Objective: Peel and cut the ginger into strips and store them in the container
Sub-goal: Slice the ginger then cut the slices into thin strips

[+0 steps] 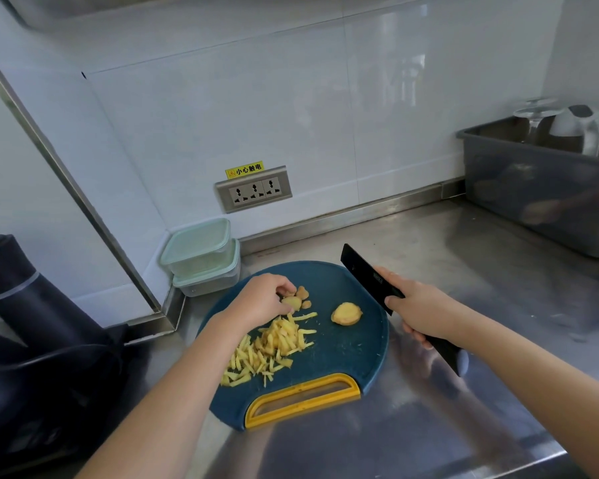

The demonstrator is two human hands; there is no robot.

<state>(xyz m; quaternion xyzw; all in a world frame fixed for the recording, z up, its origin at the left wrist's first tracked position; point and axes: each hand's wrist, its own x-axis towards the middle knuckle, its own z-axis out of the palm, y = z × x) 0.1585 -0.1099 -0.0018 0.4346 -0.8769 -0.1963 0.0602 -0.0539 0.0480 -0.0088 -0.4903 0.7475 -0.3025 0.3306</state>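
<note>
A round blue cutting board (pixel 343 347) with a yellow handle lies on the steel counter. A heap of yellow ginger strips (pixel 267 347) covers its left half. My left hand (pixel 260 299) pinches a small ginger piece (pixel 291 302) at the board's far left, beside a few peel scraps (pixel 303 292). A peeled ginger chunk (pixel 346 313) lies alone near the board's middle right. My right hand (pixel 422 311) grips the black knife (pixel 370 276), blade raised over the board's right edge. Two stacked lidded containers (pixel 201 257) stand behind the board, by the wall.
A grey plastic bin (pixel 540 188) with a glass and a white kettle stands at the back right. A dark flask (pixel 18 281) and dark bag lie at the left. A power socket (pixel 253 190) is on the tiled wall. The steel counter (pixel 446 409) extends to the right.
</note>
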